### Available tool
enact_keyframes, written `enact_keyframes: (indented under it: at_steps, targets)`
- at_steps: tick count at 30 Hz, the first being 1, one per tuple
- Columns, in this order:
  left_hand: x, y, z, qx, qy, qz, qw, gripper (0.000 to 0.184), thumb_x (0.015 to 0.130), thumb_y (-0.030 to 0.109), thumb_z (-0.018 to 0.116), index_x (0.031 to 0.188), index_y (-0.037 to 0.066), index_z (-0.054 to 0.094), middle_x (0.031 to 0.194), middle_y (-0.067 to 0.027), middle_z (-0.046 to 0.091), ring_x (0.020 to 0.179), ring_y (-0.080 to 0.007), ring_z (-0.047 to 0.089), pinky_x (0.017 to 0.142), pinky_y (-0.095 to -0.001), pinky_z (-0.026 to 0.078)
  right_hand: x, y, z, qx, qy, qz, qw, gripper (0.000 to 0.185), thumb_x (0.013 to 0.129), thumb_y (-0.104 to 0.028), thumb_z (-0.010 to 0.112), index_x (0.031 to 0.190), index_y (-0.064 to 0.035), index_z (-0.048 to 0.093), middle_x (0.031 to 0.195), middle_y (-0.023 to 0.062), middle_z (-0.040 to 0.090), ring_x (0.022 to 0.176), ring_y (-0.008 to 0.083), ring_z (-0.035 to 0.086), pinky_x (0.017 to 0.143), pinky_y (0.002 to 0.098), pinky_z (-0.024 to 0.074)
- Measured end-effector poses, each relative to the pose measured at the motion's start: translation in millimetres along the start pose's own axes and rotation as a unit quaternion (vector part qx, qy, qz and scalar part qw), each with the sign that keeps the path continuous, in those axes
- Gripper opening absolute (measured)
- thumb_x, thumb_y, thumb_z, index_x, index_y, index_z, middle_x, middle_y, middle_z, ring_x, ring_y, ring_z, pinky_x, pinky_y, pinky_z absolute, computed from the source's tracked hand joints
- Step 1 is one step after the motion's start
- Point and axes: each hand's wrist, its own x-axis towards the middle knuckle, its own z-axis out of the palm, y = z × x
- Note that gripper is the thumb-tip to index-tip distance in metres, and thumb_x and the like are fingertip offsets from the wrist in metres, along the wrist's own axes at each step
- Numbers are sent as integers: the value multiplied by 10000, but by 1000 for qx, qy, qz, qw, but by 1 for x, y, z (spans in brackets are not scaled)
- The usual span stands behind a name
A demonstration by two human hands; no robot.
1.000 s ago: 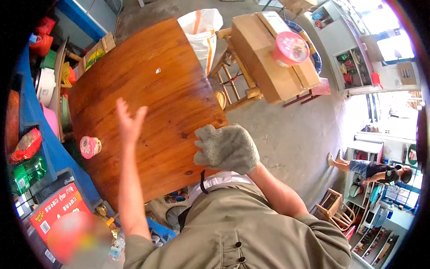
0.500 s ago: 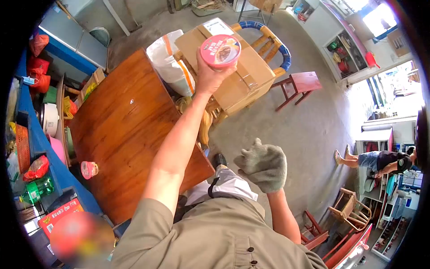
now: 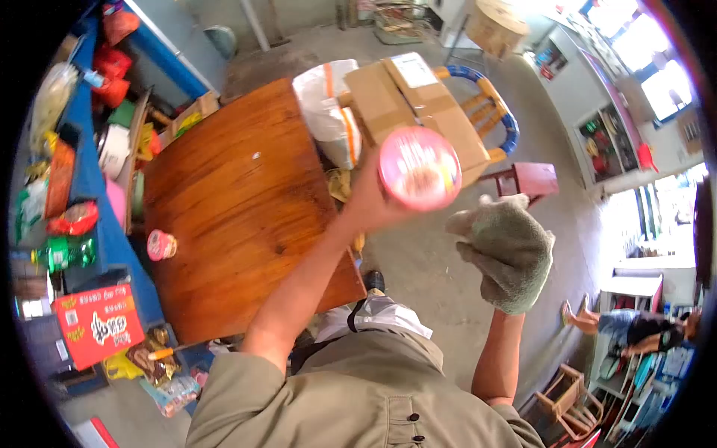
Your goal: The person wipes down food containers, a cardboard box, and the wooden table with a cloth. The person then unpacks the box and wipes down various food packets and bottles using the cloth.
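Note:
My left hand [image 3: 367, 200] is closed round a pink food tub [image 3: 420, 168] with a printed round lid, held up over the floor and partly blocking a cardboard box behind it. Both hand and tub are blurred by motion. A grey-green cloth [image 3: 509, 257] covers my right hand [image 3: 507, 319], which is raised to the right of the tub and apart from it. The fingers inside that cloth are hidden. Below my left forearm is a brown wooden table [image 3: 239, 201], and a smaller pink cup [image 3: 160, 245] stands near its left edge.
A cardboard box [image 3: 403, 101] rests on a bamboo chair [image 3: 489, 112] beyond the table, beside a white sack [image 3: 321, 93]. Farther right stands a small red stool [image 3: 534, 179]. Blue shelving [image 3: 119, 246] with packages runs along the left. Another person [image 3: 627, 328] is at far right.
The tub has come down and closer to me, moving right in view. My right hand with the cloth has risen and shifted right. The camera view has also shifted.

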Motion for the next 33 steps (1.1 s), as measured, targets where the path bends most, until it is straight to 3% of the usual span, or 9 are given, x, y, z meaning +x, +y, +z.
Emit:
enact_keyframes:
  at_steps: [4, 7, 9, 10, 13, 17, 23, 28, 33]
  targets:
    - [-98, 28, -15, 59, -29, -63, 996, 885, 596, 308, 854, 1318, 59, 406, 1264, -136, 519, 1195, -274, 480, 1025, -402, 369, 3, 21, 58, -443, -220, -96, 864, 469, 745, -53, 582, 1212, -68, 548, 1085, 169, 609, 1014, 310, 584, 896, 362, 442]
    - [-157, -4, -26, 225, -38, 21, 973, 798, 676, 345, 788, 1328, 88, 407, 1288, -118, 509, 1224, -309, 450, 1073, -412, 311, -22, 42, 125, -337, -309, -165, 874, 491, 897, -302, 474, 1346, -112, 410, 1178, 220, 508, 1140, 374, 460, 956, 468, 365]
    - [-186, -6, -41, 210, -38, -89, 973, 666, 722, 340, 744, 1279, 97, 470, 1279, -115, 516, 1221, -317, 449, 1077, -419, 295, -23, 42, 157, -241, -382, -65, 890, 454, 924, -331, 439, 1319, -108, 446, 1102, 210, 534, 1070, 384, 490, 932, 456, 383]
    - [-178, 23, -48, -86, -26, -297, 951, 643, 691, 340, 762, 1233, 97, 516, 1255, -137, 529, 1211, -324, 453, 1056, -428, 311, -26, 44, 172, -230, -390, -47, 891, 420, 929, -312, 426, 1294, -110, 470, 1097, 204, 538, 1074, 381, 493, 927, 440, 391]
    - [-200, 28, -62, 257, 62, -90, 960, 661, 651, 328, 783, 1213, 89, 527, 1223, -154, 542, 1183, -344, 466, 1031, -442, 326, -23, 66, 212, -224, -385, 50, 894, 418, 953, -365, 410, 959, 4, 606, 837, 215, 618, 805, 414, 554, 761, 412, 443]
    - [-210, 49, -92, 192, 106, -171, 961, 799, 556, 281, 848, 1236, 50, 498, 1194, -176, 556, 1124, -354, 515, 973, -412, 397, -23, 122, 243, 73, -450, 253, 853, 467, 951, -403, 481, 943, 42, 623, 869, 111, 672, 736, 148, 576, 703, 302, 468]
    - [-223, 47, -112, -16, 172, -248, 953, 830, 575, 202, 856, 1269, 15, 442, 1168, -85, 553, 1076, -152, 524, 945, -325, 424, -49, 104, 246, 453, -270, 544, 653, 443, 949, -340, 464, 1236, -7, 520, 1152, 160, 606, 1023, 261, 608, 935, 375, 479]
    - [-198, 33, -111, -40, 351, -94, 931, 847, 610, 140, 843, 1304, 27, 371, 1234, -94, 488, 1149, -180, 479, 994, -344, 390, -88, 83, 267, 382, -161, 404, 816, 578, 955, -510, 364, 1316, -65, 437, 1276, 108, 522, 1182, 258, 496, 1031, 408, 386]
    - [-181, 24, -115, 53, 346, -14, 936, 1063, 620, 196, 863, 1417, 8, 185, 1319, -148, 423, 1223, -225, 430, 1039, -379, 345, -86, 95, 280, 531, -143, 356, 755, 476, 967, -421, 355, 1287, -80, 442, 1256, 95, 521, 1139, 246, 511, 1012, 397, 402]
